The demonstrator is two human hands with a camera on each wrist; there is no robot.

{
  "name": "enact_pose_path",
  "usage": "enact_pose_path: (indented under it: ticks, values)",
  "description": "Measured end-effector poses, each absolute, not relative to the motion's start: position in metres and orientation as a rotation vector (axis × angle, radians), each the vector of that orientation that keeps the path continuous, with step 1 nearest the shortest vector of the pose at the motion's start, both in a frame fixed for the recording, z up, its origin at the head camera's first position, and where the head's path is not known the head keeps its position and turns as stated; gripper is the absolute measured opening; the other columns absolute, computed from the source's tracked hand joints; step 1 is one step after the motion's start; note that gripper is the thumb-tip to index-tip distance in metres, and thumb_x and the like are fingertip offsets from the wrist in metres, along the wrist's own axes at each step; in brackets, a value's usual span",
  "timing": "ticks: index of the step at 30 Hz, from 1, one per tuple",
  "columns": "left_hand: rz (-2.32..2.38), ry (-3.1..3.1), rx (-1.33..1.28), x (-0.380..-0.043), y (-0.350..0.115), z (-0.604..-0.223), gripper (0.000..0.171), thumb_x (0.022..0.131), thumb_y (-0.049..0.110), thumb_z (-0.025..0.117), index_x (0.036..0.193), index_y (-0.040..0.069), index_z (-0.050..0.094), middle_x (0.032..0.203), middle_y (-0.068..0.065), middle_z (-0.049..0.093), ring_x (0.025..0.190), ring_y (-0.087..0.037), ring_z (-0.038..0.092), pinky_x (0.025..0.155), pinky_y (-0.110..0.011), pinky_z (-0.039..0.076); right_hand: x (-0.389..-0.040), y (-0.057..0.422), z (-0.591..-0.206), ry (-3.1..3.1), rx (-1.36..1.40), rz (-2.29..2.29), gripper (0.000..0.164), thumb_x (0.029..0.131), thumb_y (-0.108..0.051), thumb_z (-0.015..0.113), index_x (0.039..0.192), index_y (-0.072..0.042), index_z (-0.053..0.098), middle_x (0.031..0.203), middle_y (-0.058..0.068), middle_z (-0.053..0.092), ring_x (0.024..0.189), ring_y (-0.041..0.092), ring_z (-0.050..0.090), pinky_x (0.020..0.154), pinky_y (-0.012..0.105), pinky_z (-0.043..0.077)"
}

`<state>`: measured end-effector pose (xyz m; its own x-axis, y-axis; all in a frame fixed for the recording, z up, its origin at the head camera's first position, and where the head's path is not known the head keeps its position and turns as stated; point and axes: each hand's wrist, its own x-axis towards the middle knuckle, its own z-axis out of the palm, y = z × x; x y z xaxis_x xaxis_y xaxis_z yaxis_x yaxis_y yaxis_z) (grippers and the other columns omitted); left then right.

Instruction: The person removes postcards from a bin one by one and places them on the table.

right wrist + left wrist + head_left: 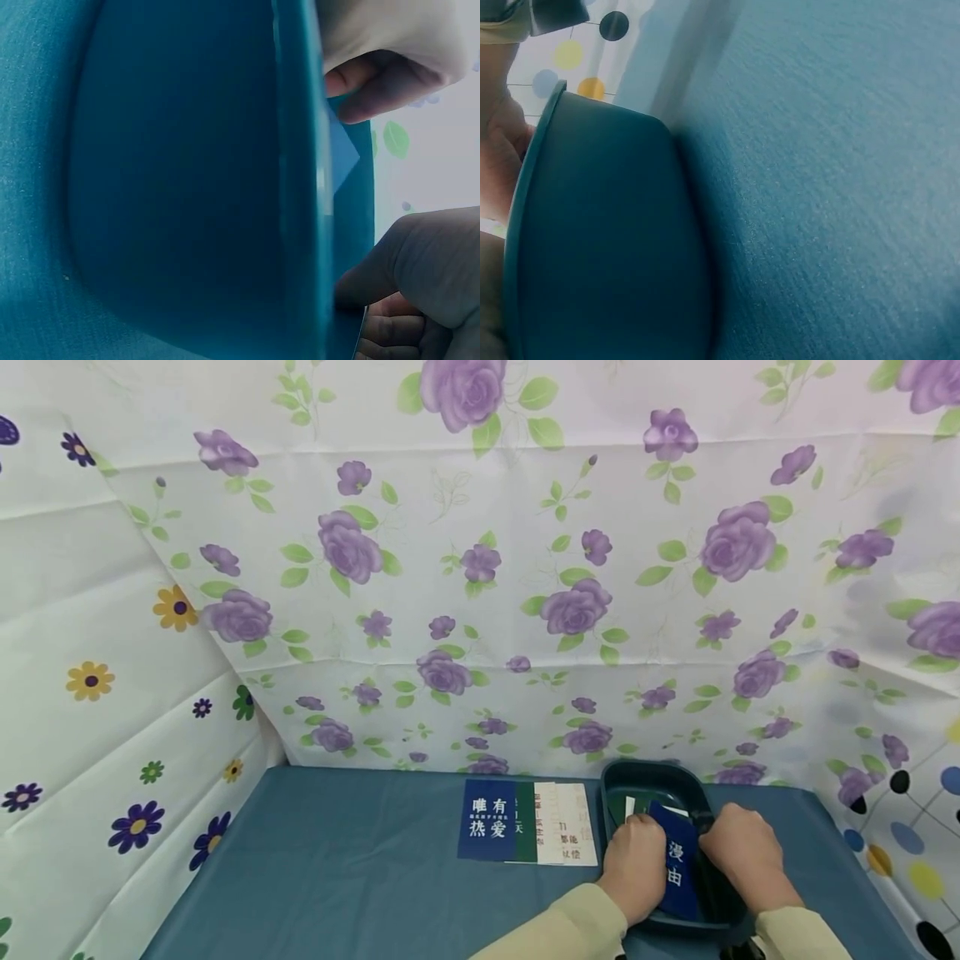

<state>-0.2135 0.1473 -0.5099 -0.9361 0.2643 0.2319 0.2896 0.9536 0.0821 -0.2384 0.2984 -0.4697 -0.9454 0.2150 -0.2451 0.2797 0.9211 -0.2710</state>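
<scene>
Over a dark teal plastic bin (693, 927), both hands are busy with cards. My left hand (636, 868) is curled at the left side of the bin and grips a navy blue card (677, 868) with white characters, which stands tilted inside. My right hand (750, 856) is over the right side, its thumb and curled fingers pinching what looks like a dark card, mostly hidden. The right wrist view shows a pale card corner (343, 150) below the left hand's fingers (367, 94). The right hand's thumb (367, 281) reaches behind the near rim there.
Left of the bin, several printed cards lie overlapping in a row: navy card (486, 818), green card (525, 835) and cream cards (573, 827). Blue-grey cloth (360, 860) covers the table. A floral curtain (495, 610) rises behind it, with patterned sheets at both sides.
</scene>
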Motion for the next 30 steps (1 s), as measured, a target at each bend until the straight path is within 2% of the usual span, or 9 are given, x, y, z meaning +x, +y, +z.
enact_pose_path:
  ticks: [3,10,15,22,25,30]
  values:
    - [-0.303,-2.901,-0.447,-0.213,0.144,-0.507,0.043,0.079,0.036,0.072,0.109,0.009,0.061,0.091,0.001,0.063,0.075,-0.005,0.062,0.058,-0.020,0.052,-0.238,0.299,-0.470,2.863,0.375,-0.439,0.027,0.080,-0.021,0.062,0.089,0.005,0.062,0.080,0.022,0.062,0.064,0.028,0.057,0.050,0.039,0.042]
    - [-0.624,-2.863,-0.490,-0.215,0.136,-0.506,0.020,0.077,0.025,0.074,0.093,0.015,0.066,0.084,0.003,0.065,0.074,-0.004,0.063,0.057,-0.021,0.051,-0.238,0.298,-0.471,2.855,0.381,-0.443,0.022,0.081,-0.019,0.060,0.084,0.003,0.060,0.076,0.019,0.060,0.062,0.027,0.053,0.050,0.038,0.039]
    - [-0.893,-2.879,-0.492,-0.216,0.131,-0.503,0.017,0.078,0.020,0.074,0.092,0.015,0.066,0.087,0.004,0.070,0.075,-0.001,0.065,0.055,-0.018,0.051,-0.238,0.296,-0.468,2.863,0.389,-0.441,0.023,0.081,-0.019,0.061,0.085,0.003,0.060,0.076,0.019,0.059,0.063,0.027,0.053,0.050,0.038,0.039]
    - [-1.209,-2.837,-0.441,-0.217,0.128,-0.500,0.009,0.079,0.015,0.073,0.085,0.015,0.066,0.086,0.006,0.069,0.078,0.001,0.064,0.057,-0.017,0.050,-0.236,0.296,-0.466,2.853,0.373,-0.467,0.018,0.082,-0.019,0.059,0.074,-0.002,0.057,0.070,0.015,0.056,0.059,0.026,0.050,0.048,0.036,0.037]
    - [-1.318,-2.795,-0.406,-0.217,0.127,-0.499,0.009,0.079,0.014,0.074,0.081,0.015,0.065,0.085,0.006,0.069,0.078,0.001,0.064,0.057,-0.017,0.051,-0.236,0.296,-0.466,2.859,0.373,-0.462,0.018,0.081,-0.019,0.060,0.077,-0.001,0.059,0.074,0.018,0.059,0.061,0.026,0.053,0.048,0.038,0.039]
    - [-1.572,-2.705,-0.303,-0.216,0.124,-0.497,0.010,0.079,0.011,0.074,0.083,0.015,0.066,0.076,0.008,0.068,0.069,0.003,0.062,0.055,-0.017,0.049,-0.237,0.296,-0.466,2.862,0.372,-0.450,0.025,0.080,-0.021,0.064,0.085,0.003,0.062,0.083,0.025,0.062,0.063,0.028,0.057,0.048,0.040,0.043]
